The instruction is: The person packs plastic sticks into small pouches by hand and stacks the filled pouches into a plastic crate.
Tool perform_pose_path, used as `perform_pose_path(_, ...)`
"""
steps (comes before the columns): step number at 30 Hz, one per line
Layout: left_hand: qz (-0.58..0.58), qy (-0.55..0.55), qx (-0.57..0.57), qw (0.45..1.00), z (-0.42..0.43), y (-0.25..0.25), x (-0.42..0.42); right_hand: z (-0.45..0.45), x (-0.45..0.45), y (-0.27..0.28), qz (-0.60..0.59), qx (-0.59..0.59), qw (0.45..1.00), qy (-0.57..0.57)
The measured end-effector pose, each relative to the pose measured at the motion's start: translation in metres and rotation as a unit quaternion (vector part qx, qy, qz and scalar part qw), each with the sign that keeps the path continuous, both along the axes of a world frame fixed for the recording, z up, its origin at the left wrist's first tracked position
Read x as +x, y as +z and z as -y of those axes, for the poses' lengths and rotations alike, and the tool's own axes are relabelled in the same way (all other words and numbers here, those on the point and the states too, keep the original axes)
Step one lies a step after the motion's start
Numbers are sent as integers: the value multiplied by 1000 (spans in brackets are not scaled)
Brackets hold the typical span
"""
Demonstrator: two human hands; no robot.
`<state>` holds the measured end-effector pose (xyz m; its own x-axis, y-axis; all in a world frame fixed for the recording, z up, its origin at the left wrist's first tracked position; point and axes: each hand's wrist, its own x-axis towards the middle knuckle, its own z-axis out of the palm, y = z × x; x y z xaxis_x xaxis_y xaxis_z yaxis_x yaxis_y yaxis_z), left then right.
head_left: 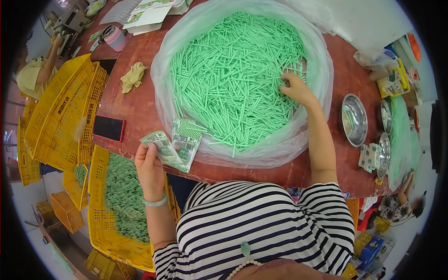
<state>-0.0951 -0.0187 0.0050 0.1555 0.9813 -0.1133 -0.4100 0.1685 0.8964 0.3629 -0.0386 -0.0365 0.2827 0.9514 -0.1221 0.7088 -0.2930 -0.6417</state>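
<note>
The left hand [149, 168] is pinching a green packet [168, 151] between its fingertips, while the right hand [297, 88], half curled, is seemingly picking at green sticks [233, 70] just under its fingers, hold unclear, likely needing a gentle pinch.

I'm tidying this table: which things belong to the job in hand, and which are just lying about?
In use, it seems:
green sticks
plastic bag around them
printed packets at the left hand

Probably just lying about:
phone
yellow cloth
pink bottle
</note>
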Motion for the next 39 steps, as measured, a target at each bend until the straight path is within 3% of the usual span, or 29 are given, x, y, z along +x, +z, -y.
perform_pose_path(1, 72, -22, -45, 996, -1, 4, 4, 1, -3, 2, -2, 9, 1000, -2)
perform_pose_path(3, 98, -54, -55, 992, -2, -8, 2, -1, -4, 1, -4, 22, 1000, -3)
perform_pose_path(5, 149, -78, -112, 979, -2, -14, 4, -3, -1, -12, 102, 63, 992, 26)
perform_pose_path(16, 152, -102, -118, 976, -2, -8, 21, -10, -4, -19, 195, 75, 977, 47)
perform_pose_path(19, 146, -103, -106, 978, -2, -4, 23, -8, -18, -4, 218, 32, 975, 28)
perform_pose_path(21, 131, -104, -102, 981, -2, -4, 23, -8, -23, -1, 358, 60, 929, 74)
perform_pose_path(24, 121, -104, -97, 983, 0, -4, 23, -10, -20, -9, 362, 142, 918, 78)
perform_pose_path(28, 114, -96, -107, 983, 0, -7, 24, -13, -15, -5, 339, 138, 928, 68)
perform_pose_path(30, 113, -104, -111, 982, -1, -11, 24, -16, -11, 0, 291, 60, 950, 93)
perform_pose_path(37, 103, -94, -103, 985, 1, -5, 25, 3, -6, 43, 272, -3, 961, 42)
perform_pose_path(39, 105, -112, -86, 984, 0, -2, 26, 8, -1, 48, 131, 80, 986, 58)
